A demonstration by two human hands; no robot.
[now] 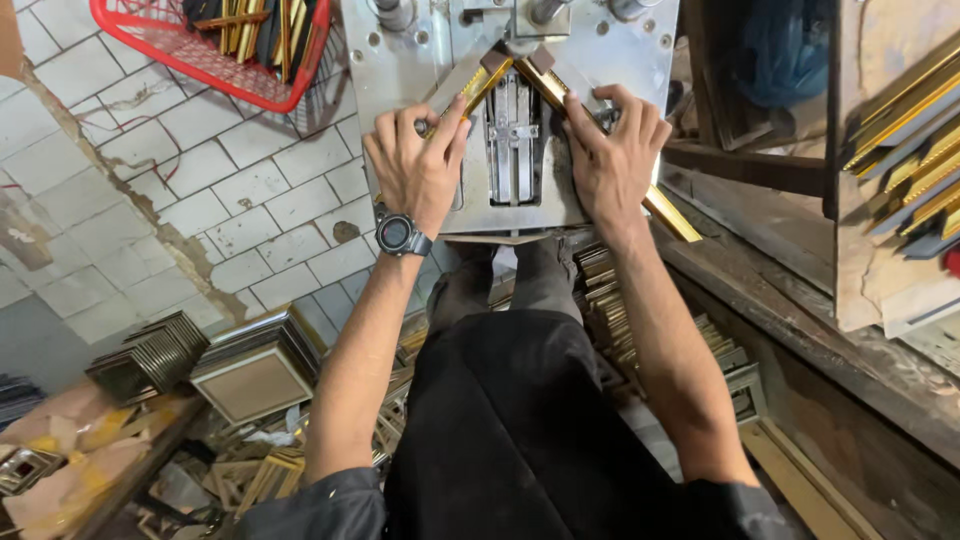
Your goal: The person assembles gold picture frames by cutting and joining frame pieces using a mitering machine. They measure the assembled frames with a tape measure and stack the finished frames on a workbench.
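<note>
squarely at the top centre of the frame sits a grey metal machine table (400,60) with bolts along its face; on it lie two gold frame mouldings, angled toward each other so their dark-capped upper ends meet in a point near the top middle; the left moulding (480,85) slants down to the left, the right moulding (668,210) slants down to the right and runs past the plate's lower edge; between them stands one upright metal clamp block (513,130); the left hand (415,165) lies flat over the left moulding, fingers slightly spread and pressing down, not curled round it; one dark wristwatch (400,235) sits on that wrist; the right hand (612,150) lies the same way on the right moulding, fingers fanned a little and pressed to the strip; both forearms reach up from the bottom of the frame, either side of a dark apron (510,420); at the upper left one red wire basket (150,40) holds a bundle of gold and dark strips, too many and too bunched to count; the floor on the left is white tile (250,190), cracked in places; at lower left are stacks of finished small frames (250,375), number unclear; along the right edge a wooden shelf (870,150) carries more gold mouldings (920,160), several, overlapping.
</note>
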